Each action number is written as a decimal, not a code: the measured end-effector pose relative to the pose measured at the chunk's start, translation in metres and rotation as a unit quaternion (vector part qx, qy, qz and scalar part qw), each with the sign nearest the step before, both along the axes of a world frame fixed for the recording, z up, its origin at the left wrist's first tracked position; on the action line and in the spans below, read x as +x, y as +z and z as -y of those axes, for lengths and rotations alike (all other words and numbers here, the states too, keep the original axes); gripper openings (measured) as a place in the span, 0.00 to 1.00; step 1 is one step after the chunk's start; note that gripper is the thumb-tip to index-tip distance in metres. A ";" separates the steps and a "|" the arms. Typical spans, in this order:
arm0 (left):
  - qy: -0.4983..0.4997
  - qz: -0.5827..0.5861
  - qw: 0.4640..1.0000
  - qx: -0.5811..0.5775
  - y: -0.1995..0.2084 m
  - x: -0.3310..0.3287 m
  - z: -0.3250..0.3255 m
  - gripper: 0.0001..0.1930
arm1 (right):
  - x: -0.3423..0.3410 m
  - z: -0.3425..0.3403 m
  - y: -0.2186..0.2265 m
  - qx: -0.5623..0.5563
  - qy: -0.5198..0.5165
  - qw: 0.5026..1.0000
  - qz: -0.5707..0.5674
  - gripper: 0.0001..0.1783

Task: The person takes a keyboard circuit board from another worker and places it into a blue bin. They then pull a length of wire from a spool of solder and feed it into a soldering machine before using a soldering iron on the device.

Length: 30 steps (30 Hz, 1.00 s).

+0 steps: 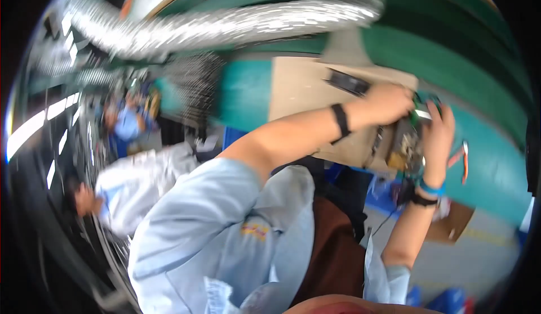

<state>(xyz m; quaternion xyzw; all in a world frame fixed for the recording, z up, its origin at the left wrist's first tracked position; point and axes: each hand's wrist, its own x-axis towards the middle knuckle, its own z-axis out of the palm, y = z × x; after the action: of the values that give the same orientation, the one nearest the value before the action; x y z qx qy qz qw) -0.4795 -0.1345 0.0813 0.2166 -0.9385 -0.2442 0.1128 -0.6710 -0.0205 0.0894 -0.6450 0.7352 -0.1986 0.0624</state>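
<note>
My left hand (387, 104), with a black band on its wrist, reaches across a tan board (296, 91) on the bench. Its fingers are bent and closed near a small green-and-white piece (420, 113). Facing it from the right, my right hand (438, 136) curls its fingers at the same piece; blue and black bands circle that wrist. Motion blur hides the exact grip of both hands. A black rectangular part (348, 82) lies on the board beyond my left forearm. Nearer to me, below the hands, is a blurred cluster of dark and yellowish parts (401, 149).
Red-handled pliers (464, 159) lie on the green bench top (489, 145), right of my right hand. A silver flexible duct (242, 27) runs above the bench to a grey hood (345, 46). One person (149, 184) sits at left, another (127, 122) farther off. A cardboard box (451, 224) stands below.
</note>
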 end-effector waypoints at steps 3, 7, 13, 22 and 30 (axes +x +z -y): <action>0.044 -0.002 0.997 -0.060 -0.002 0.003 -0.003 0.07 | 0.001 0.001 0.010 0.008 0.039 0.999 -0.014 0.33; 0.065 0.011 0.996 -0.052 -0.004 0.013 -0.006 0.08 | 0.004 -0.001 0.004 0.019 0.054 0.998 0.012 0.35; 0.102 -0.007 0.994 -0.024 0.013 0.021 -0.018 0.14 | 0.011 -0.039 0.007 -0.085 -0.005 0.994 0.069 0.30; 0.075 -0.001 0.996 0.039 0.039 0.109 -0.054 0.27 | 0.008 -0.136 -0.038 -0.121 -0.151 0.940 0.281 0.21; 0.012 0.077 0.995 0.062 0.018 0.176 -0.060 0.26 | -0.074 -0.075 -0.103 0.064 -0.109 0.908 0.400 0.18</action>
<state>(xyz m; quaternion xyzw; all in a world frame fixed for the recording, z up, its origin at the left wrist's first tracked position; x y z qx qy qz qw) -0.3034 -0.0741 0.0991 0.2526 -0.9247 -0.2832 0.0297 -0.7453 0.0541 -0.0132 -0.4218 0.7258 -0.3979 0.3701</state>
